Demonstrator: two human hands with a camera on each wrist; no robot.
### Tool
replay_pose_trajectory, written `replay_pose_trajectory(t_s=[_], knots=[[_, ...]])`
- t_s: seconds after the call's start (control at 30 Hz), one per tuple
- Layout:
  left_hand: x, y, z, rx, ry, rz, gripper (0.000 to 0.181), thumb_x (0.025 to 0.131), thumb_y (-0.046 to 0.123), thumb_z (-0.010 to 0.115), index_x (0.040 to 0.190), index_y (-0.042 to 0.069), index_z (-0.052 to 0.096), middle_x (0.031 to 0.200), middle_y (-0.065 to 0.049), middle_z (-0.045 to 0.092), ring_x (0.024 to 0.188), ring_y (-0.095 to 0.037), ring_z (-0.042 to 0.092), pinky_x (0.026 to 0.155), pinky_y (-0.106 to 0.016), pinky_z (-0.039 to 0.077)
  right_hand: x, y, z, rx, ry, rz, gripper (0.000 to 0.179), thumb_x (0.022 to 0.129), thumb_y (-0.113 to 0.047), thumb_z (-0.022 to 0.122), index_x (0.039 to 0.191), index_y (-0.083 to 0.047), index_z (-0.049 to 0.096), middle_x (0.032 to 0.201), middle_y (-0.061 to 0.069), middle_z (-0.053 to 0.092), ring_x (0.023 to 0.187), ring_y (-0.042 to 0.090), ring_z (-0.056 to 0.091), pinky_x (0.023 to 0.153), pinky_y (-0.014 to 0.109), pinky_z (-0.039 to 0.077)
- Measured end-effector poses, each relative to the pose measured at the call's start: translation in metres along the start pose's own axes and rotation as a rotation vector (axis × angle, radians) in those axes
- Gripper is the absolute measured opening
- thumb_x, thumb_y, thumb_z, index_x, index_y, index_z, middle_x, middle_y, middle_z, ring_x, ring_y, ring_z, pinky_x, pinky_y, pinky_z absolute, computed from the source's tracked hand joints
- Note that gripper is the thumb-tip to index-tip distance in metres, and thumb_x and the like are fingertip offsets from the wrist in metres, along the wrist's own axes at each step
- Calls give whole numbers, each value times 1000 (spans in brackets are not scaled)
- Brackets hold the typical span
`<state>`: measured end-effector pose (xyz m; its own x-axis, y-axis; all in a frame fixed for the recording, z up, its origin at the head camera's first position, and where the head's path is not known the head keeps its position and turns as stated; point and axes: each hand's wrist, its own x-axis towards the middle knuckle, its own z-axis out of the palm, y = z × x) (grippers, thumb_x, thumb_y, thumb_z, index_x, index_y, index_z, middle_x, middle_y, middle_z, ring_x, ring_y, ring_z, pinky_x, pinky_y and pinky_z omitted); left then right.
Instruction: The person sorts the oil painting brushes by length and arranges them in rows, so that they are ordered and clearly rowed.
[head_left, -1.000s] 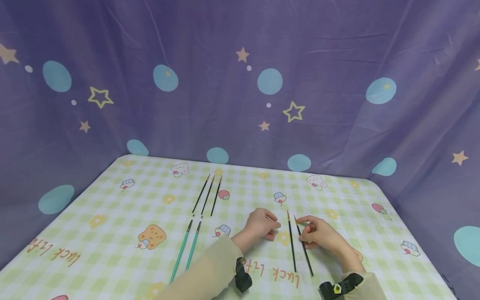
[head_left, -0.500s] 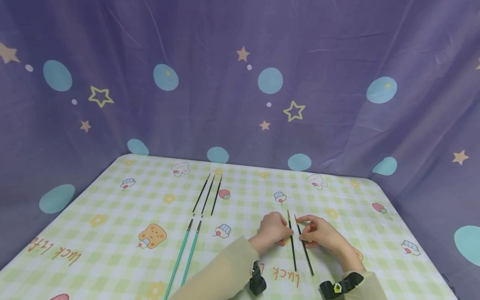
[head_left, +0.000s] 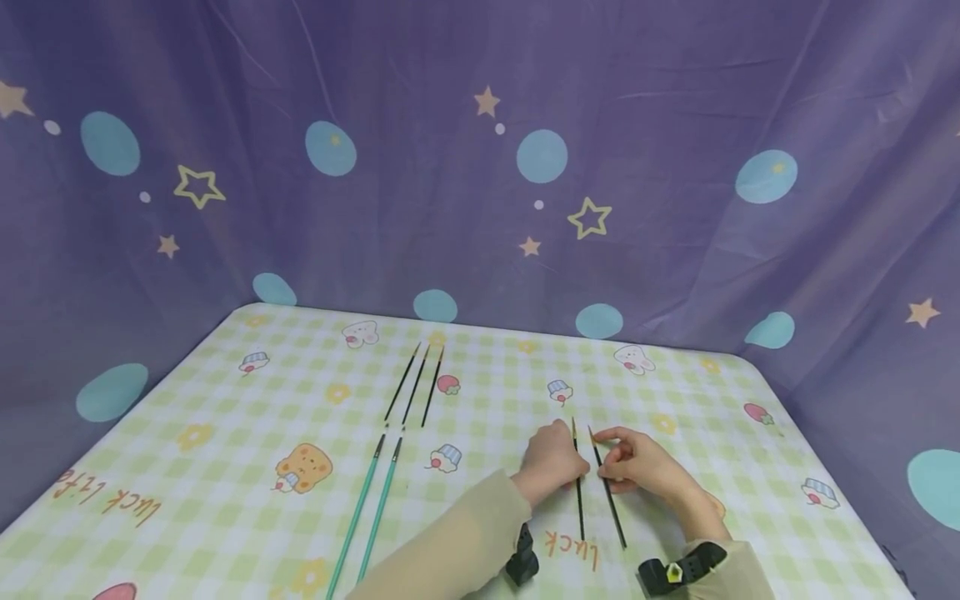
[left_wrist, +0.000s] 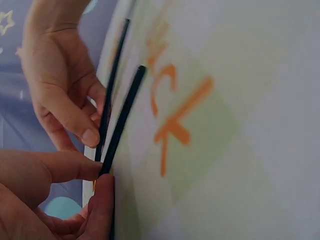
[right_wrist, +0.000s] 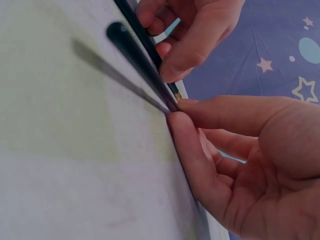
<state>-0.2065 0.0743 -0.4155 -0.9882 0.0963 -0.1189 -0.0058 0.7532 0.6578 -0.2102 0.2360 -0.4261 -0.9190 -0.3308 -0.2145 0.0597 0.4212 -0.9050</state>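
Observation:
At the right of the table, two thin paintbrushes with black handles lie side by side, bristles pointing away. My left hand (head_left: 551, 458) pinches the left black paintbrush (head_left: 581, 510) between thumb and index finger, near its upper half. The right black paintbrush (head_left: 613, 515) is pinched by my right hand (head_left: 637, 463) below its ferrule. In the left wrist view the left brush's handle (left_wrist: 125, 112) slants up from my fingertips. The right wrist view has the right brush's handle (right_wrist: 137, 57) rising off the cloth above its shadow.
Three black paintbrushes (head_left: 413, 383) lie in a row at the back left. Nearer, two paintbrushes with teal handles (head_left: 363, 500) lie side by side, partly beside my left sleeve (head_left: 457, 533). A checked tablecloth (head_left: 225, 467) covers the table; a purple curtain (head_left: 420, 233) hangs behind.
My left hand has moved right to the left black paintbrush and taken hold of it; that brush has shifted slightly left. My right hand stays in place on its brush.

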Motion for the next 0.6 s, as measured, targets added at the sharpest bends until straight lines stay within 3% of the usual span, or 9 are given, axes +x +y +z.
replay_pose_trajectory(t_s=[0.1,0.3,0.6], knots=[[2,1,2,38,-6,13,24,69,14,73,81,4,55,46,0,49,33,-13,45,40,-23,39,-1,0,-1,-2,2,-4,53,80,-3,64,127,8,42,78,8,57,65,15,58,59,32,55],[5,2,1,81,-1,54,17,66,8,69,60,8,53,36,2,45,26,-10,40,35,-23,38,0,0,0,-4,8,4,53,79,-2,65,127,8,42,78,8,56,65,15,58,58,31,55],[9,-2,-9,45,-51,33,26,67,15,73,52,9,53,36,1,45,31,-11,46,40,-21,38,0,-1,0,3,-1,19,54,80,-3,64,128,7,42,78,8,56,67,15,59,59,32,55]])
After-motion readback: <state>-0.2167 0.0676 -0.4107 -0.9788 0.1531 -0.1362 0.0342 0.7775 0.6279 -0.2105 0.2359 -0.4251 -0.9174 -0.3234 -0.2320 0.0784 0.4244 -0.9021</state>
